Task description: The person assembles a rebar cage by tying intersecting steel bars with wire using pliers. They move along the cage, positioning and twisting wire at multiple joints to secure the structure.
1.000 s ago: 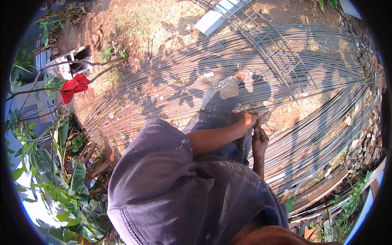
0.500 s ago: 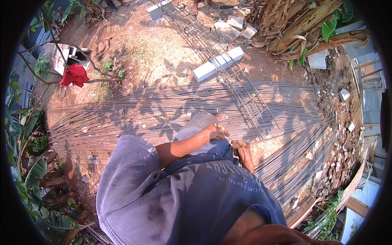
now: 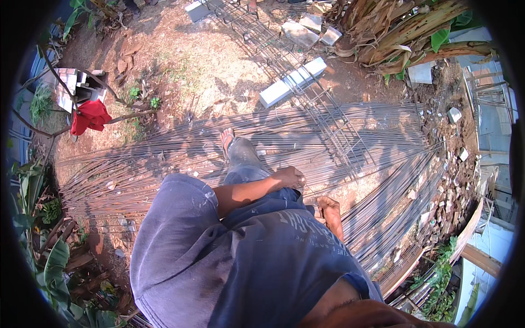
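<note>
My left hand (image 3: 289,177) is closed, its fingers curled, in front of my dark shirt. Just to its right and nearer, my right hand (image 3: 329,209) is also closed, fingers bent inward. The two hands are a short gap apart; anything held in them is too small or hidden to make out. Below them lie many long thin steel bars (image 3: 284,130), spread side by side on the ground. My bare foot (image 3: 226,136) rests over the bars, left of my hands. Beyond and right, a rebar cage (image 3: 328,117) slants across the bars.
A pale block (image 3: 292,82) props the cage, with another block (image 3: 203,10) farther off. Rubble (image 3: 443,205) lines the right side. At left, a red cloth (image 3: 90,116) hangs on a branch. Dry banana stems (image 3: 415,41) stand far right. Another person's foot (image 3: 252,6) shows at the top.
My leg has swung forward and left, so my bare foot now shows farther over the bars. My hands have moved slightly apart, still closed. The view has shifted a little.
</note>
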Tool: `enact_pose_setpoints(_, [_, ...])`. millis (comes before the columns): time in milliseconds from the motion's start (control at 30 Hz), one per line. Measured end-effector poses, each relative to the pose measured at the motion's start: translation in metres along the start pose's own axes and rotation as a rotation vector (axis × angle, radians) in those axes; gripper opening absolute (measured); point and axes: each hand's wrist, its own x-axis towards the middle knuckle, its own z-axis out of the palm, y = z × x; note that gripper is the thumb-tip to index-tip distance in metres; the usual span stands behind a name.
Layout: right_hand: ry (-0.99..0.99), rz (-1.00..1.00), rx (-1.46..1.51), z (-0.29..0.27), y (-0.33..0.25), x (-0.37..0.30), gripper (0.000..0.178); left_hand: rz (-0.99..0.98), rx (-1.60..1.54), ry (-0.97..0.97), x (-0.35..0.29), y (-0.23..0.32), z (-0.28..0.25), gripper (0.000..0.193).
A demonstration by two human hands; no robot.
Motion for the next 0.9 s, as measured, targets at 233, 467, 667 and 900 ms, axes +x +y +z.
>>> enact_pose_setpoints(233, [0.094,-0.166,0.031,0.041,0.094,0.060,0.018,0.151,-0.142,0.452,-0.028,-0.044,-0.180,0.031])
enact_pose_setpoints(467, [0.214,0.187,-0.028,0.210,-0.023,0.115,0.023,-0.112,-0.253,1.253,-0.158,-0.173,-0.468,0.020])
enact_pose_setpoints(667, [0.168,0.042,0.077,0.269,-0.067,0.181,0.017,-0.394,0.143,1.470,-0.248,-0.181,-0.576,0.024])
enact_pose_setpoints(900, [0.240,0.280,-0.048,0.307,-0.087,0.259,0.020,-0.289,-0.306,1.050,-0.172,-0.073,-0.550,0.028])
